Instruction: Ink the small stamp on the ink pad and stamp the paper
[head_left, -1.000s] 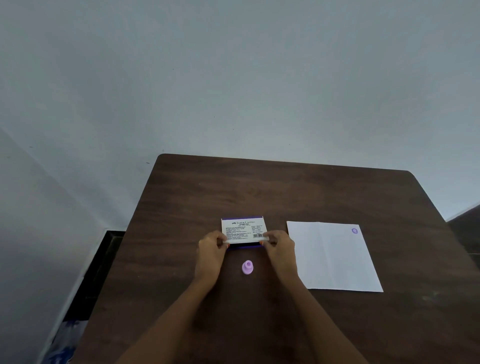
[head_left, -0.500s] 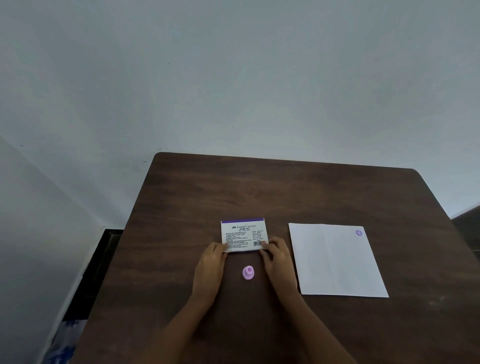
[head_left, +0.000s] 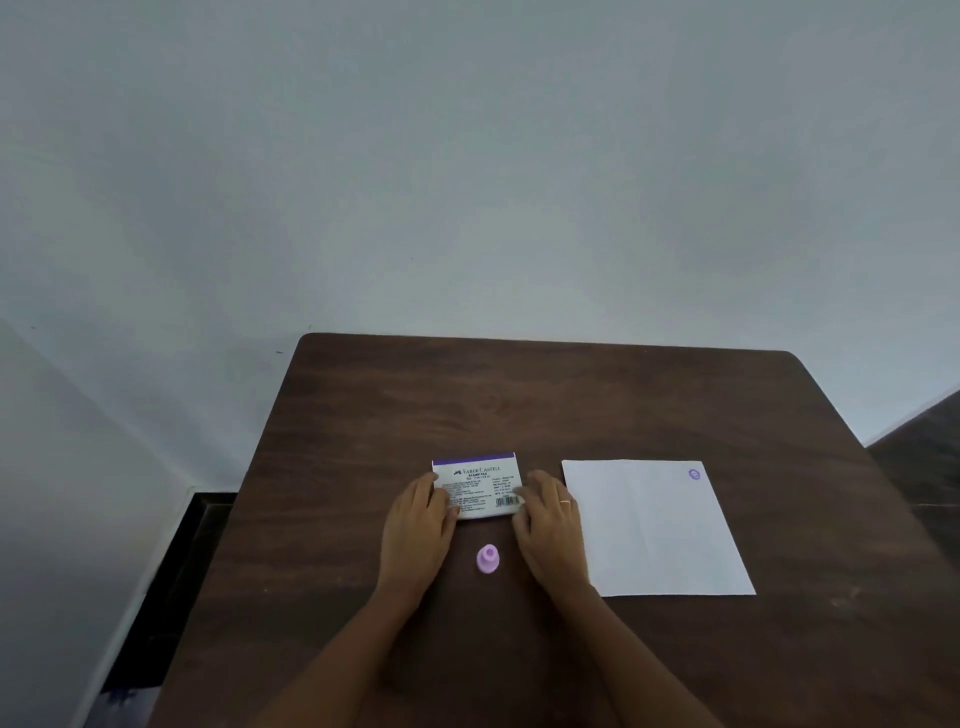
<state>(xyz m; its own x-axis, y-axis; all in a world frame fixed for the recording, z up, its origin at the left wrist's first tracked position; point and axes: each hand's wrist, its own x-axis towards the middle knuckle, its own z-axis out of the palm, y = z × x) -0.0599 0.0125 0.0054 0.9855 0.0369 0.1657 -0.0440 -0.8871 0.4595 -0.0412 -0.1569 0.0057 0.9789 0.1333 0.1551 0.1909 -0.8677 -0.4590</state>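
Observation:
The ink pad (head_left: 475, 480) lies flat on the table (head_left: 519, 395), its white printed lid with a purple strip facing up and closed. My left hand (head_left: 415, 525) grips its left edge with the thumb on the lid. My right hand (head_left: 550, 519), a ring on one finger, grips its right edge. The small pink stamp (head_left: 488, 559) stands upright between my wrists, just in front of the pad, and neither hand touches it. To the right lies the white paper (head_left: 654, 530), with one purple stamp mark (head_left: 694, 474) in its far right corner.
The dark wooden table stands against a pale wall. Left of it a dark gap (head_left: 171, 571) drops to the floor. A dark surface (head_left: 924, 467) shows past the table's right edge.
A second ago the lid's near edge was raised, with the dark base showing under it. Now the lid lies flat, and my hands have slid from its front corners to its sides.

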